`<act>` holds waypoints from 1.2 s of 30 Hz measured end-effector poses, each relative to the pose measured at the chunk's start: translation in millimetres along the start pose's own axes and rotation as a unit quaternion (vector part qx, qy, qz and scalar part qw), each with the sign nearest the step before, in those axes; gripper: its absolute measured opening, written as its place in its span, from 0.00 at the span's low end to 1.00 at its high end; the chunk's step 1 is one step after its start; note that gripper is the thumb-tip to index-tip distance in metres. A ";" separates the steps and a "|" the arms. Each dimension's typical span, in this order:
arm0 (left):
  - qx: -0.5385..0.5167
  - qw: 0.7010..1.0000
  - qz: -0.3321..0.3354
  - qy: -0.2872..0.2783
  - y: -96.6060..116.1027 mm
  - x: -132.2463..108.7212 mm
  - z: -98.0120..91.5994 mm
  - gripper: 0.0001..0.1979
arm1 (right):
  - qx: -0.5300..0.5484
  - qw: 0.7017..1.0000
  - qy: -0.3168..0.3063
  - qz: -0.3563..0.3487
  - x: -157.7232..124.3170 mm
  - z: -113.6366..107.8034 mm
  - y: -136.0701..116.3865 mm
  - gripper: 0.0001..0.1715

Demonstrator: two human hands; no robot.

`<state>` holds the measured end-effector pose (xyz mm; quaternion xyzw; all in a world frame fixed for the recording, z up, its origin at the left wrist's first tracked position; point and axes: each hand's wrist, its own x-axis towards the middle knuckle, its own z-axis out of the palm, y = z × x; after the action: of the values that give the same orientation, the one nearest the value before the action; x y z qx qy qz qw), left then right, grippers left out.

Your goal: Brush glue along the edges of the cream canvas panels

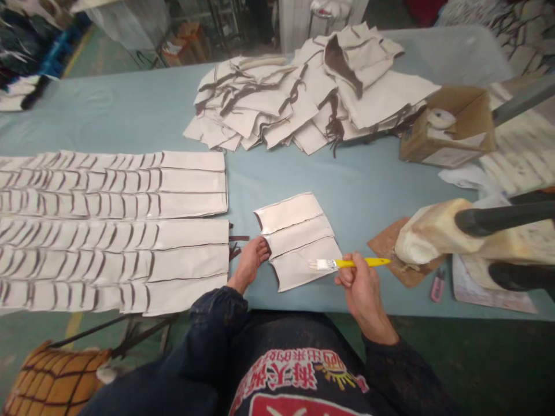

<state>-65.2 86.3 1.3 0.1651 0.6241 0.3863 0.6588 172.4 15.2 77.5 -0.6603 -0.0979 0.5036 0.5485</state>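
A cream sewn panel (301,231) with dark seams and brown scalloped edging lies slightly turned on the table in front of me. My left hand (251,261) is at its left edge, fingers curled around the brown edging. In my right hand (363,292) is a paintbrush (344,263) with a yellow handle and pale bristles pointing left. The bristles are over the panel's lower right part; whether they touch it I cannot tell. Left of my left hand, rows of overlapping cream panels (186,248) are laid out, brown strips sticking out at their right end.
A loose heap of cream pieces (277,110) lies at the back. On the right are a cardboard box (451,144) with a roll inside, a stained cream container (420,234) on brown board (385,245), a pink cutter (437,287) and dark bars (503,218).
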 end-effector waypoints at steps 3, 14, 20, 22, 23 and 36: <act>0.005 0.997 0.036 0.068 -33.1 -23.2 -9.4 0.17 | -0.010 1.000 0.003 -0.013 -0.3 2.0 14.5 0.25; 0.105 0.992 0.061 0.041 -85.3 -67.2 -8.6 0.17 | -0.026 0.999 -0.020 0.000 20.0 13.4 86.8 0.28; 0.122 0.990 0.059 0.040 -94.7 -85.8 2.2 0.16 | -0.006 0.998 -0.061 0.027 37.4 2.9 104.6 0.26; 0.124 0.990 0.053 0.047 -98.7 -91.5 6.1 0.16 | 0.003 0.996 -0.084 0.040 41.9 -0.4 105.1 0.25; 0.123 0.990 0.048 0.053 -100.6 -93.5 7.6 0.17 | 0.007 0.995 -0.094 0.045 43.8 -1.7 105.3 0.24; 0.182 0.974 0.097 0.095 -96.5 -92.4 17.2 0.18 | 0.032 0.986 -0.154 0.053 50.2 -7.0 106.0 0.23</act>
<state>-12.5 -37.7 0.7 0.3046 0.7247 0.3417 0.5150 156.7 4.8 -38.6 -0.5611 -0.1307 0.6305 0.5201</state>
